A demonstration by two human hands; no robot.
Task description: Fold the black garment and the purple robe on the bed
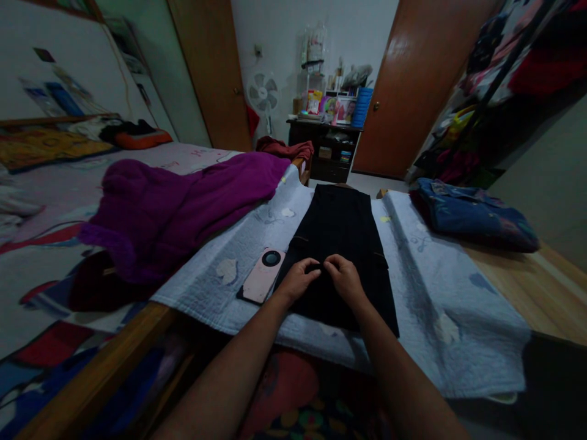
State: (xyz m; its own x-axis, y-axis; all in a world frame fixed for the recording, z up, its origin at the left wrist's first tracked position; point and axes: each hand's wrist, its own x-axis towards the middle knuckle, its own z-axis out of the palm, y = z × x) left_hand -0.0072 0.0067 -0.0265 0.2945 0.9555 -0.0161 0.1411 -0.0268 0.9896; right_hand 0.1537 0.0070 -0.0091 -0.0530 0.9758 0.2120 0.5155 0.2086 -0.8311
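Observation:
A black garment (342,223) lies spread flat on a pale blue quilted cloth, with what look like pocket flaps at its sides; I cannot tell whether it is a skirt or trousers. Over its lower middle, my left hand (300,280) is closed in a pinch on the dark fabric. Just beside it, my right hand (343,278) pinches the same fabric, the fingertips of both hands almost meeting. Whether a smaller dark thing is between the fingertips cannot be made out. Left of the garment rests a pink phone (263,278) with a round black camera ring.
The quilted cloth (431,275) covers the surface before me. A purple fleece garment (183,205) lies on the bed at left. Folded denim (472,211) sits at right on a wooden surface (545,287). Farther back stand a fan (263,91) and a dark cabinet (323,146).

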